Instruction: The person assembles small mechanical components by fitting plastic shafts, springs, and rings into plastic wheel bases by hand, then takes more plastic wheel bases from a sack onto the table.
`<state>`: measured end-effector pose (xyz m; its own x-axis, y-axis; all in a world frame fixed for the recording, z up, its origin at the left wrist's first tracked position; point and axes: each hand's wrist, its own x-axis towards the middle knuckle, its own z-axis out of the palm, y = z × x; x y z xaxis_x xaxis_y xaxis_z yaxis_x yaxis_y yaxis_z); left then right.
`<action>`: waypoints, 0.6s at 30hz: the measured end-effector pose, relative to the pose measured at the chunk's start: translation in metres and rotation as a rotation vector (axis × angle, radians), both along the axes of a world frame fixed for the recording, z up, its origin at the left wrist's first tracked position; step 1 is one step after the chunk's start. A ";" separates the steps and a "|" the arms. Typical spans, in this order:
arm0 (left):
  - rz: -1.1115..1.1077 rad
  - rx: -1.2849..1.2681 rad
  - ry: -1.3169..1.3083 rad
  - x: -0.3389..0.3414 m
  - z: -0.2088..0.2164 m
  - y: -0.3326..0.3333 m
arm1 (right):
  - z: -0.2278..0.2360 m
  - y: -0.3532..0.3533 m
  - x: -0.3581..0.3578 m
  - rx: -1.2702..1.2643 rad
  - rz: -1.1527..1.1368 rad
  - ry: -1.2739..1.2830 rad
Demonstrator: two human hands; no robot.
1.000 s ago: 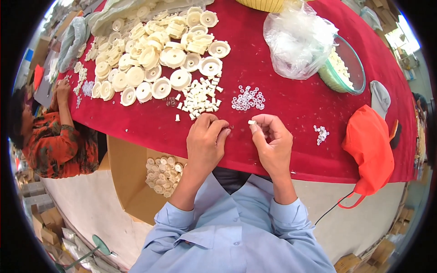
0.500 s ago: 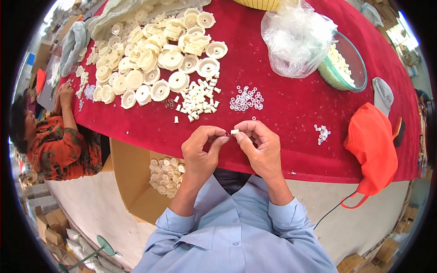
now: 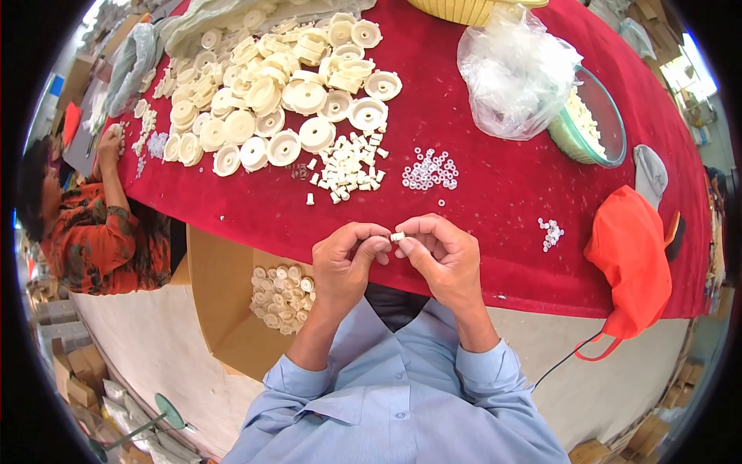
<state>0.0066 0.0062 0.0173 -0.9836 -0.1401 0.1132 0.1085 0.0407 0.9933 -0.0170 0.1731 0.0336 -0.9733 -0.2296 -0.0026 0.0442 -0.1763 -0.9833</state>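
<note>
Over the near edge of the red cloth, my two hands meet fingertip to fingertip. Between its thumb and forefinger, my right hand (image 3: 440,251) pinches a small cream plastic spool-like piece (image 3: 397,237). My left hand (image 3: 348,259) is closed in a pinch right beside that piece; whatever its fingertips hold is too small to make out. Beyond my hands lie a pile of similar cream pieces (image 3: 348,166), some tiny thin metal parts (image 3: 297,171) and a cluster of small clear-white rings (image 3: 430,170).
Large cream plastic discs (image 3: 301,97) are heaped at the far left. A cardboard box (image 3: 220,309) with cream parts stands below the table edge. Toward the right are a plastic bag (image 3: 510,77), a green bowl (image 3: 572,133) and a red cloth item (image 3: 630,255). Another person (image 3: 97,232) works at left.
My left fingertips have come up against the cream piece, closing the small gap between my hands. The view has shifted slightly, so the table things appear a little farther right.
</note>
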 end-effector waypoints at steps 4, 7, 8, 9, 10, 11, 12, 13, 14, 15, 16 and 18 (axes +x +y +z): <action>-0.044 0.183 -0.069 0.005 0.002 0.000 | -0.007 0.001 -0.002 0.008 0.023 0.093; -0.056 0.212 -0.106 0.006 0.004 -0.003 | -0.006 0.007 -0.003 0.104 0.089 0.198; -0.088 0.097 -0.115 0.005 0.005 -0.006 | -0.004 0.007 -0.003 0.100 0.102 0.177; -0.120 -0.018 -0.123 0.002 0.006 -0.009 | -0.003 0.007 -0.003 0.096 0.115 0.157; -0.117 -0.021 -0.120 -0.001 0.009 -0.013 | -0.005 0.008 -0.003 0.093 0.117 0.161; -0.146 -0.142 -0.097 -0.005 0.014 -0.017 | -0.008 0.009 -0.003 0.109 0.120 0.150; -0.173 -0.265 -0.074 -0.011 0.017 -0.023 | -0.011 0.009 -0.003 0.123 0.126 0.141; -0.085 -0.349 0.022 -0.018 0.018 -0.030 | -0.013 0.008 -0.002 0.117 0.129 0.145; 0.003 -0.433 0.119 -0.027 0.019 -0.039 | -0.015 0.007 -0.001 0.131 0.103 0.151; 0.105 -0.559 0.231 -0.040 0.018 -0.053 | -0.018 0.006 0.001 0.144 0.076 0.156; 0.194 -0.683 0.227 -0.049 0.026 -0.064 | -0.021 0.006 0.001 0.138 0.074 0.159; 0.300 -0.971 0.238 -0.068 0.021 -0.100 | -0.024 0.005 0.002 0.143 0.031 0.139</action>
<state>-0.0613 -0.0941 0.0383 -0.8610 -0.1204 0.4941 0.1501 0.8682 0.4730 -0.0152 0.1785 0.0093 -0.9591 -0.2659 0.0967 -0.0905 -0.0355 -0.9953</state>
